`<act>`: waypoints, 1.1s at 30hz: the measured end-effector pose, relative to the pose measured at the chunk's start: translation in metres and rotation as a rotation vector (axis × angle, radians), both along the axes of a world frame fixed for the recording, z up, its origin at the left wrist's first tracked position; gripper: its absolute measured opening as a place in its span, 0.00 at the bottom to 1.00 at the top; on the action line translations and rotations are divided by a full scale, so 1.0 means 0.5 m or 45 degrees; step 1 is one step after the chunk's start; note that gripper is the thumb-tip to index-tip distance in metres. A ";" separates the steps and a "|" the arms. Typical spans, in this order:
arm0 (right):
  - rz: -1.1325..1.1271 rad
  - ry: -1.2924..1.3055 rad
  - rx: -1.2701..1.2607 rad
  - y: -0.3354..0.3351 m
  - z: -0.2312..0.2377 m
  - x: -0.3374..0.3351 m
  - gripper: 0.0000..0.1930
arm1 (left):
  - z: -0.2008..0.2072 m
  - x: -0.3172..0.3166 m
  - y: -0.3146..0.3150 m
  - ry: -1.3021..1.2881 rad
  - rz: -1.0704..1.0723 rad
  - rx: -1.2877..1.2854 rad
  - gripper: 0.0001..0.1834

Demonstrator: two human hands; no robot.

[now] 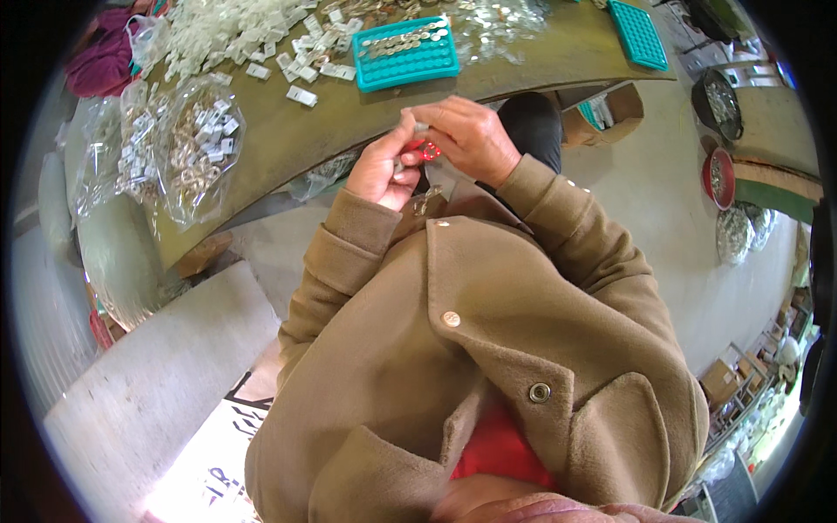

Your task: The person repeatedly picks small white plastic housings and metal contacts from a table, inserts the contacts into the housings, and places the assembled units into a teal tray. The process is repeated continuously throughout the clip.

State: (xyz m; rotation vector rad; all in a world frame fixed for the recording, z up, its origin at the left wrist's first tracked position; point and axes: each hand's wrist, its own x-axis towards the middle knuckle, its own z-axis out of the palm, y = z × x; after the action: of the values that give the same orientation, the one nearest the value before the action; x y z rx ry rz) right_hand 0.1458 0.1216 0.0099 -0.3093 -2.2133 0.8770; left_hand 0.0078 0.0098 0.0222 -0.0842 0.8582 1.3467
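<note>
In the head view, a small shiny red piece is seen at 12 o'clock between the half-curled left hand and the bent-fingered right hand; whose grip carries it cannot be told. Two-handed fingering seems underway; steadiness is probably needed. Slight room is left before the olive-brown desk's edge.

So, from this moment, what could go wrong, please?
The small red piece between the left hand and the right hand might slip and drop past the table, because both hands seem beyond its front edge. Also, the teal tray sits near that edge, so a bump could perhaps scatter its round pieces.
</note>
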 end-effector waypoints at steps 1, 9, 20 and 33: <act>-0.019 -0.001 0.012 -0.004 -0.005 0.007 0.17 | 0.000 0.007 0.003 0.115 0.000 -0.147 0.14; -0.556 -0.280 0.442 0.067 -0.042 0.118 0.21 | 0.021 0.029 0.022 0.525 -0.037 -0.012 0.16; -0.762 -0.340 0.543 0.196 -0.060 0.157 0.13 | 0.004 0.033 0.054 0.684 -0.147 0.001 0.17; -0.553 -0.329 0.541 0.200 -0.069 0.210 0.11 | -0.044 0.041 0.047 0.185 -0.069 -0.025 0.19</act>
State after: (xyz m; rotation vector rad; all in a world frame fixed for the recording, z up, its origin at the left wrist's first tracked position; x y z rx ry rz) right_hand 0.2508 0.2214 -0.0244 -0.6913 -2.3640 0.1320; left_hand 0.0284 0.0333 0.0003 0.0222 0.9892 1.3057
